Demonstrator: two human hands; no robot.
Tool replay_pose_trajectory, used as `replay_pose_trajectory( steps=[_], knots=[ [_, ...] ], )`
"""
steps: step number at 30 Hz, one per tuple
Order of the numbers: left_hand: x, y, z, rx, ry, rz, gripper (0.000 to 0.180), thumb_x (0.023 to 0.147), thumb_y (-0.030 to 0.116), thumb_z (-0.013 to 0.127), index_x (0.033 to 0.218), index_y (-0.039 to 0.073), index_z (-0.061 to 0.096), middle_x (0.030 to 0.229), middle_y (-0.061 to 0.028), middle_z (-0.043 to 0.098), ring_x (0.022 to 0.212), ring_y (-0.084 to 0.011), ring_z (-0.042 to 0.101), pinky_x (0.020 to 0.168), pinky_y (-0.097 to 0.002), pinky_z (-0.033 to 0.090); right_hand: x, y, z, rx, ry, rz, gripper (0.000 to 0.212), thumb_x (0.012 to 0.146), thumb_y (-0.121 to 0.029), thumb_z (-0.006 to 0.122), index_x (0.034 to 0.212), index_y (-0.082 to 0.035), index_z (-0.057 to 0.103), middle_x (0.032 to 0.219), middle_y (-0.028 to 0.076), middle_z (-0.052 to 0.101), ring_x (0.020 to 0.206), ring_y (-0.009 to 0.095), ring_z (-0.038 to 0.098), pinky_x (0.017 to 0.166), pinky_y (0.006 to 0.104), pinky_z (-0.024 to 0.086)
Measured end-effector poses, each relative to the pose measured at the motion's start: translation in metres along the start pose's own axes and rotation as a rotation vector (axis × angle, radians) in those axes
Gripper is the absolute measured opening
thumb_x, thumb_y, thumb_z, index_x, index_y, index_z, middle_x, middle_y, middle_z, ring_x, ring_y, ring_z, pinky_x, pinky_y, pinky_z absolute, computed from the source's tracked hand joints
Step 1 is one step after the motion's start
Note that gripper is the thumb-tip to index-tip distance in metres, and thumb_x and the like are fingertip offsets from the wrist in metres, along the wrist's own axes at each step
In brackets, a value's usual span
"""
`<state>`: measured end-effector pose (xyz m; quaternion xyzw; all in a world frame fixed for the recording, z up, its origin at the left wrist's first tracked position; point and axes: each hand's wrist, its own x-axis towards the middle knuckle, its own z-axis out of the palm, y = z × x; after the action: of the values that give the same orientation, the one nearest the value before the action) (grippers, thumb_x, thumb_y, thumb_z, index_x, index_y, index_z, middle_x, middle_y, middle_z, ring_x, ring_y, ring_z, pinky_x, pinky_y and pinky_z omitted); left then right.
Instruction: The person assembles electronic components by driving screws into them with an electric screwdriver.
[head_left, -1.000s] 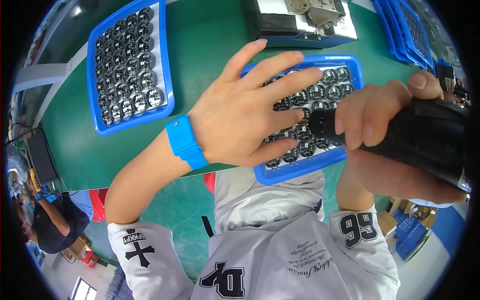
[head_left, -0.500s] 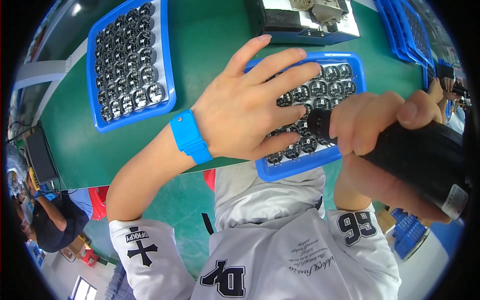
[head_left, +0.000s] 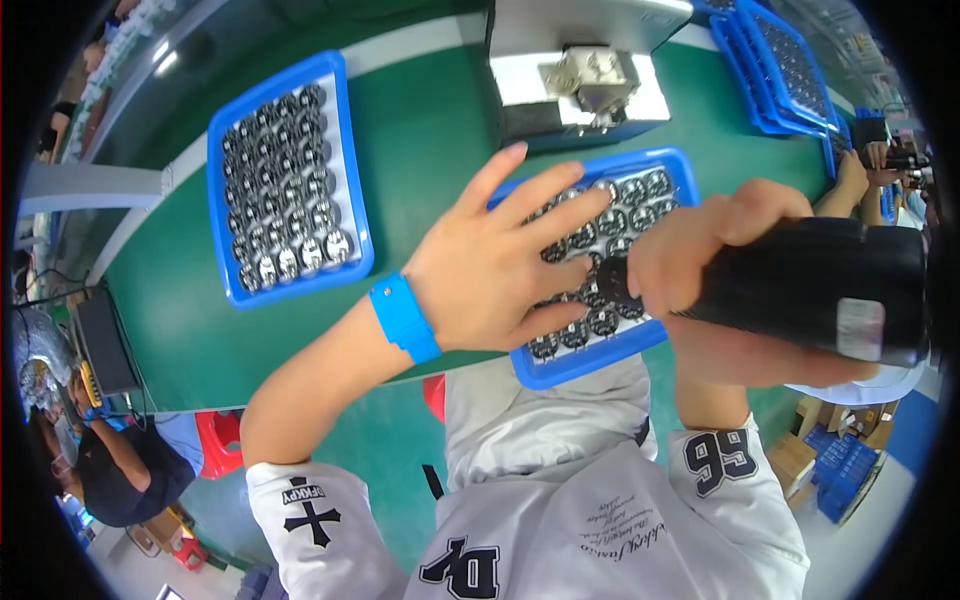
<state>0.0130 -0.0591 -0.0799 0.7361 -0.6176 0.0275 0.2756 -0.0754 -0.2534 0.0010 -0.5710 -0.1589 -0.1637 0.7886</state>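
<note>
Left hand (head_left: 500,270) — fingers spread, gripping nothing I can see, over the parts (head_left: 632,191). Right hand (head_left: 700,250) — fingers wrapped round the tool (head_left: 800,275), tip beside the left fingertips; a slip could, I judge, nick them. Beneath the fingers, the tray (head_left: 540,377): a knock might shift parts.

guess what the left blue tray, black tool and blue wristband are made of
Left blue tray: probably plastic, slightly glossy, from its smooth, rounded, evenly coloured rim. Black tool: likely plastic, satin, given its soft sheen. Blue wristband: fabric or rubber, I can't tell; matte, with a small shiny stud.
</note>
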Motion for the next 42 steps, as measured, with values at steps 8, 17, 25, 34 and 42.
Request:
replay_pose_trajectory(
  steps=[8,17,25,34,42],
  knots=[
    [0.005,0.004,-0.005,0.004,-0.003,0.058,0.031,0.082,0.043,0.077,0.095,0.015,0.074,0.148,-0.0089,0.055,0.146,-0.0312,0.043,0.122,-0.0611,0.025,0.084,0.004,-0.003,-0.195,0.298,-0.188,0.089,0.088,-0.087,0.040,0.105,-0.002,0.059,0.059,0.009,0.056,0.044,0.019,0.053,0.045,0.0311,0.047],
    [0.003,0.005,-0.007,-0.064,0.088,0.053,0.028,0.078,0.039,0.079,0.090,0.014,0.072,0.143,-0.0121,0.059,0.138,-0.0328,0.050,0.118,-0.0622,0.029,0.127,0.002,0.028,-0.462,0.402,-0.121,0.088,0.095,-0.085,0.034,0.088,-0.001,0.061,0.049,0.008,0.052,0.035,0.016,0.050,0.037,0.0258,0.045],
    [-0.013,0.004,-0.007,-0.082,0.172,0.001,0.026,0.075,0.032,0.079,0.090,0.012,0.073,0.134,-0.0124,0.063,0.132,-0.0331,0.054,0.116,-0.0613,0.031,0.100,0.010,0.024,-0.007,0.330,0.000,0.087,0.096,-0.084,0.031,0.088,-0.002,0.060,0.051,0.007,0.053,0.037,0.017,0.050,0.038,0.0271,0.044],
    [-0.005,0.011,0.004,-0.147,0.195,0.083,0.035,0.069,0.032,0.079,0.100,0.014,0.077,0.142,-0.0126,0.061,0.131,-0.0336,0.054,0.115,-0.0597,0.029,-0.032,-0.014,-0.031,-0.138,-0.044,-0.220,0.113,0.078,-0.095,0.050,0.144,-0.003,0.047,0.076,0.004,0.054,0.056,0.017,0.053,0.056,0.0341,0.047],
    [-0.007,0.017,0.017,-0.119,0.120,0.074,0.036,0.068,0.036,0.082,0.099,0.017,0.080,0.148,-0.0098,0.058,0.134,-0.0314,0.052,0.116,-0.0564,0.029,-0.038,-0.006,-0.011,-0.025,0.178,-0.044,0.117,0.069,-0.099,0.055,0.139,-0.006,0.048,0.074,0.007,0.056,0.060,0.023,0.057,0.059,0.0375,0.048]
  ],
)
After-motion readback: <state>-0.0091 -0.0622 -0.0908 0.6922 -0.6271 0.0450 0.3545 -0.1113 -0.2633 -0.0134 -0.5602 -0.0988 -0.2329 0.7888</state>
